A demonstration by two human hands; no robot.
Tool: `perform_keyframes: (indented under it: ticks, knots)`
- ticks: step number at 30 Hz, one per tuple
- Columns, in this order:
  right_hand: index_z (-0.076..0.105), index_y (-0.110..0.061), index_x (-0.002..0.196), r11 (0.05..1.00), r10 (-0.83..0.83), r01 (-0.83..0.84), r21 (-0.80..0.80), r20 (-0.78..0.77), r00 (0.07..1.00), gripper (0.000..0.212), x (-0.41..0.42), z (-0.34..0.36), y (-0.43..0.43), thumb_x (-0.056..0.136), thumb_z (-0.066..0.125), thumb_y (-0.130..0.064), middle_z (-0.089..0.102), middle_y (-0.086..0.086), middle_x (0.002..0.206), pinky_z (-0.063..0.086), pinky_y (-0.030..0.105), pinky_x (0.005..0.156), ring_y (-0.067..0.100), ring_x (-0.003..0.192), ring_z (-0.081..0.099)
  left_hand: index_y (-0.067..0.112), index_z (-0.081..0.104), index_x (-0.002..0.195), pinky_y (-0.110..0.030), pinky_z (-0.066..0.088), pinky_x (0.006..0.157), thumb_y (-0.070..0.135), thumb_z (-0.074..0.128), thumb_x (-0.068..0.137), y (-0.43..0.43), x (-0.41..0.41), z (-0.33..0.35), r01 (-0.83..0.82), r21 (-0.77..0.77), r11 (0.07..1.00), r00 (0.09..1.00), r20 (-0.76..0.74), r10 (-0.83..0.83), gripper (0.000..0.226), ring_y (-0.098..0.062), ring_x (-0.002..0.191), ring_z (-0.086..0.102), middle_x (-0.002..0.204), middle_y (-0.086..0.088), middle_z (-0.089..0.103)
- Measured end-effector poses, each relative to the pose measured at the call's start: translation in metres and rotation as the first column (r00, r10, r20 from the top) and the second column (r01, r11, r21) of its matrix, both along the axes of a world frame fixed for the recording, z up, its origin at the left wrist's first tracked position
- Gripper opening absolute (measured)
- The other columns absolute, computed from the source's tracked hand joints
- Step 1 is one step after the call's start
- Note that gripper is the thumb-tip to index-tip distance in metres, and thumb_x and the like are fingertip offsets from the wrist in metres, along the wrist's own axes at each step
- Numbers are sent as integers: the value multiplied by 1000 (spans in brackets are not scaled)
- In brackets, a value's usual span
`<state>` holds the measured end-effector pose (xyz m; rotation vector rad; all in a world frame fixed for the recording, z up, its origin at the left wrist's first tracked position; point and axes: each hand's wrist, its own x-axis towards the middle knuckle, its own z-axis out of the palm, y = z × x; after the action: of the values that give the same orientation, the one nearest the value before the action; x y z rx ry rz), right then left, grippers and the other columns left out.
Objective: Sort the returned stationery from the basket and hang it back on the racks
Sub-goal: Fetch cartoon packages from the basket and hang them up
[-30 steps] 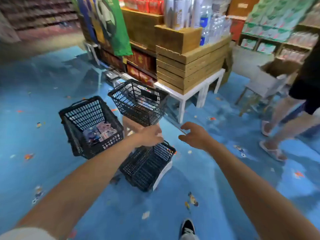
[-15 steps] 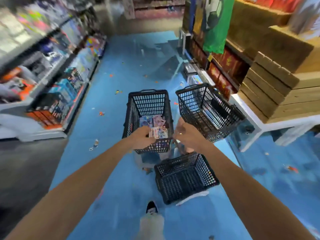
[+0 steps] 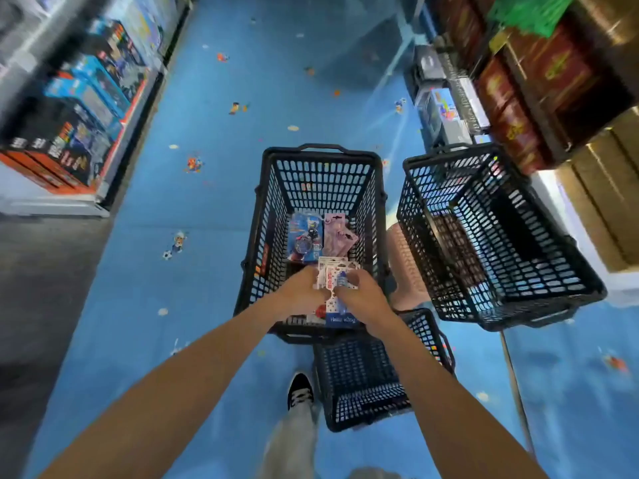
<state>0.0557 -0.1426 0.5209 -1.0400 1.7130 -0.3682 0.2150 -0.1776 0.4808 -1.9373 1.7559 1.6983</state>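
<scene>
The white pack (image 3: pixel 334 275), a red-printed card with a small blue thing on its front, lies at the near end of the basket (image 3: pixel 263 216), on top of other returned stationery. Both hands are on it. The left hand (image 3: pixel 303 292) curls round its left edge and the right hand (image 3: pixel 359 296) curls round its right edge, fingers bent over the card, so each has hold of the same pack. Whether it has left the pile yet I cannot tell.

Beyond it, flat on the basket's bottom, lie a blue pack (image 3: pixel 306 236) and, just beside it, a pink pack (image 3: pixel 337 233). A dark blue card (image 3: pixel 340 319) shows under the wrists.

The step in hand looks like the sorting's start: taking one item out of the basket to see what it is. Nothing appears to be hung yet.

To the right stands a second basket (image 3: pixel 484 236), tilted, resting on a pink stool (image 3: pixel 404 267), its contents hard to make out. A third basket (image 3: pixel 363 382) sits low on the blue floor (image 3: pixel 207 167), touching the first one's near end — it looks empty. Blurred shelves (image 3: pixel 79 108) of boxed goods line the left side.

No hanging rack can be made out here. The next move calls for lifting the pack clear, reading its kind, then finding the card's hang hole and the matching hook — probably with a turn away from the baskets.
</scene>
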Motion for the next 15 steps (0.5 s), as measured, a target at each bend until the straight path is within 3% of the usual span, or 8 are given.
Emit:
perform_keyframes:
  ticks: [2,5,7,9,15]
  knots:
    - [47,-14,138,998,-17,17,54,-2,1000,47,5,-30,-16,95,63,-24,57,4,130,50,38,95,23,113,57,20,62,116,-38,56,78,31,66,84,-12,-3,-24,-25,8,1000,999,-20,26,35,-25,95,69,105,-3,71]
    - [45,-14,143,994,-36,41,102,-49,998,49,6,-73,-33,96,59,-17,57,8,136,48,33,91,29,119,58,20,69,117,-37,55,85,20,62,81,-22,-10,-53,-61,50,997,995,-82,65,36,-21,99,70,106,-3,74]
    - [44,-14,140,989,-46,57,134,-85,995,48,5,-100,-39,95,59,-16,58,13,135,49,35,90,33,117,60,18,74,111,-29,54,80,9,62,85,-28,-18,-63,-88,82,993,992,-85,95,30,-20,99,71,102,-4,76]
    - [44,-12,136,984,-50,69,166,-119,992,44,5,-123,-42,95,59,-16,59,13,131,48,35,86,34,115,60,18,73,118,-21,50,77,7,63,91,-31,-23,-80,-157,123,980,981,-97,170,31,-15,102,68,109,0,75]
    - [40,-13,141,943,-144,182,280,-150,978,57,8,-157,-50,89,63,-20,60,13,133,50,37,91,34,117,61,22,69,125,-39,53,103,13,63,92,-32,-36,-108,-318,185,930,940,-64,335,34,-21,113,66,121,-3,72]
